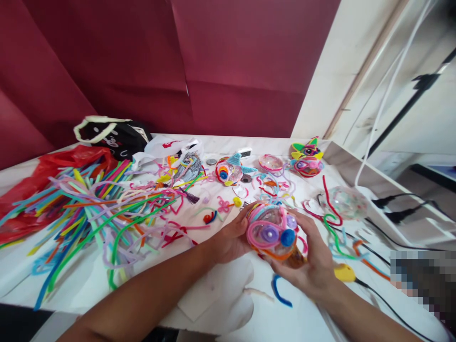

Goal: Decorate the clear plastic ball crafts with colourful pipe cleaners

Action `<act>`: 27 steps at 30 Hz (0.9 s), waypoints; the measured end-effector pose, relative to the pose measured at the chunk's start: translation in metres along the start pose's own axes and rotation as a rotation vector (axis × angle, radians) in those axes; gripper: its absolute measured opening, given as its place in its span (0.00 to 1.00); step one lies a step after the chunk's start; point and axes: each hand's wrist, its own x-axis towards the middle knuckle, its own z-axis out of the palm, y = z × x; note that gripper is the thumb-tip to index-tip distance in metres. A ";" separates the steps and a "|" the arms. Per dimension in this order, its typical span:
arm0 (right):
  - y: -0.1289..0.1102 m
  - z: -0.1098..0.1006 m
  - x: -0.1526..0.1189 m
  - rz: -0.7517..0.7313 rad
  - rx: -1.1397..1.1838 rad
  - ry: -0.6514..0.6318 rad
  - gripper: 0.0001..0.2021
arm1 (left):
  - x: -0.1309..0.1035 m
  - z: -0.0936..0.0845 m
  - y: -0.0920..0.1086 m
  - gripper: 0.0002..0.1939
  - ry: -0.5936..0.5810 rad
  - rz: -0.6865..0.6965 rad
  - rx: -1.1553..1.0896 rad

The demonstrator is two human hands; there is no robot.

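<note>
Left hand [231, 241], right hand [310, 259] are curving half-closed, cradling decorated ball [272, 231], lower centre-right; best keeping pressure off blue coil [288, 237]; underside unclear

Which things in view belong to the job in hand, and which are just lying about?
Belonging to the job, as far as I can judge:
- decorated clear ball, being held
- pile of pipe cleaners
- loose blue piece
- yellow corded tool, probably

Apparently just lying about:
- black bag with pale handles
- red plastic bag
- black plugs
</note>
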 end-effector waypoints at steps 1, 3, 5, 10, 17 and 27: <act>0.000 0.000 0.000 0.001 0.004 0.009 0.40 | 0.000 0.000 0.000 0.25 0.001 -0.002 0.003; 0.000 0.001 0.000 0.005 0.008 0.019 0.40 | 0.000 0.001 0.000 0.27 0.016 -0.004 0.016; 0.001 0.003 0.000 0.013 0.014 0.023 0.40 | 0.000 0.002 -0.001 0.28 0.043 -0.008 0.033; -0.001 0.004 0.000 0.036 0.013 0.028 0.39 | -0.001 0.002 -0.003 0.30 0.077 -0.015 0.058; -0.002 0.002 0.001 0.026 0.017 0.018 0.38 | -0.001 0.000 -0.004 0.27 0.083 0.004 0.019; 0.004 0.004 -0.007 0.033 0.015 0.040 0.43 | -0.002 -0.002 -0.002 0.22 0.057 0.007 -0.032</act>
